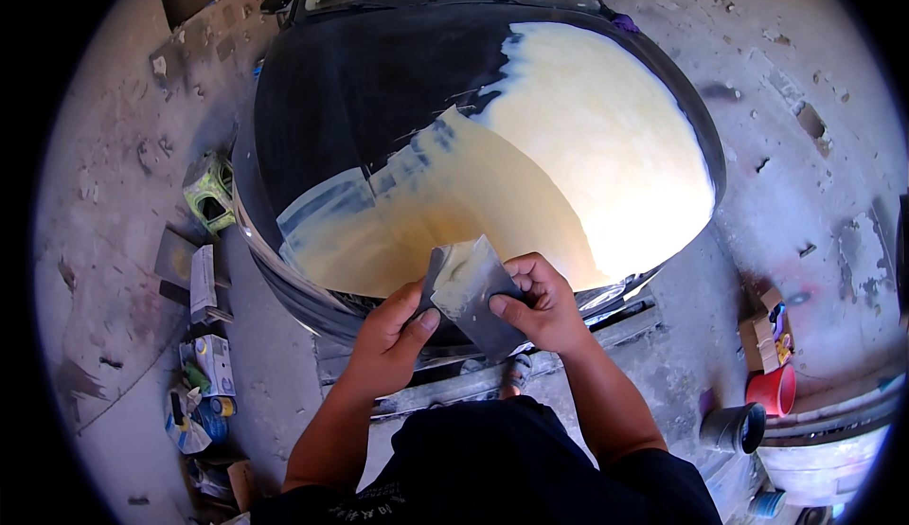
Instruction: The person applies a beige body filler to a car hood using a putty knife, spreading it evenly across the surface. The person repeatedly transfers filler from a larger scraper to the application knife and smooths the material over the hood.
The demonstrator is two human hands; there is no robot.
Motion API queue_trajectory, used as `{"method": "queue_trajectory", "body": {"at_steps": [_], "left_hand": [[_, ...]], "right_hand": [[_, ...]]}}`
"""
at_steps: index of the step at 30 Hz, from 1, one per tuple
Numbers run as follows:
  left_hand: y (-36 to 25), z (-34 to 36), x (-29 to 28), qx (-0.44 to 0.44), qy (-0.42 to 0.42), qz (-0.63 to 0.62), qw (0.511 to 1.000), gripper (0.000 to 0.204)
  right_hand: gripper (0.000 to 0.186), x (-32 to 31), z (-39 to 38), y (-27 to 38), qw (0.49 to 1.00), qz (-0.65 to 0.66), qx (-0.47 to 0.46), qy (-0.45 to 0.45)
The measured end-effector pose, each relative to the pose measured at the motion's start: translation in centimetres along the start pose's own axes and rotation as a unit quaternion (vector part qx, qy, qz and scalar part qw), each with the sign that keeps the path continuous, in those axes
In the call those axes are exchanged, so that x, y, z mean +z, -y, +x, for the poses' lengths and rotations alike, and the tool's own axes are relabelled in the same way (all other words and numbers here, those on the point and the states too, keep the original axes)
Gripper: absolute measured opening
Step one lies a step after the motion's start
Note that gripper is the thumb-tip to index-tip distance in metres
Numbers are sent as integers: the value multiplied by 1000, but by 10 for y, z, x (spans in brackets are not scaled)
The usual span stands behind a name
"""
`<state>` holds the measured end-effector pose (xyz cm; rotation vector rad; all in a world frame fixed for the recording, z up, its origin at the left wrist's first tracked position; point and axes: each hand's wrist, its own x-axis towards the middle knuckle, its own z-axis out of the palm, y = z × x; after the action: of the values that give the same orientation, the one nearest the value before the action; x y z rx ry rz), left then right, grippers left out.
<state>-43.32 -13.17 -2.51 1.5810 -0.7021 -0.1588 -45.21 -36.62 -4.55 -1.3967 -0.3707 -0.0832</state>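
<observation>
Both my hands grip dark grey sandpaper [487,320] in front of my chest, around a flat piece with a pale, dusty face [462,269]. My left hand [390,338] pinches the left edge, thumb in front. On the other side, my right hand [544,309] has its thumb pressed on the dark sheet and its fingers curled behind. Just beyond lies a black car hood [379,71]. Cream filler [473,184] with streaky edges covers its near middle, and a brighter cream area [606,118] spreads over its right side.
A green-yellow plastic stool [208,192] stands left of the car. Boxes and cans [213,364] line the floor at lower left. To the lower right are a black bucket [734,428], a red bucket [773,391] and a cardboard box [760,340]. Planks [606,336] lie below the bumper.
</observation>
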Motion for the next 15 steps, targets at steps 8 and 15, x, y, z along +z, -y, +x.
{"method": "queue_trajectory", "body": {"at_steps": [8, 15], "left_hand": [[7, 3, -14, 0, 99, 292, 951, 44], [43, 0, -24, -101, 31, -149, 983, 39]], "right_hand": [[41, -6, 10, 19, 999, -16, -47, -20], [53, -28, 21, 62, 949, -196, -212, 126]]}}
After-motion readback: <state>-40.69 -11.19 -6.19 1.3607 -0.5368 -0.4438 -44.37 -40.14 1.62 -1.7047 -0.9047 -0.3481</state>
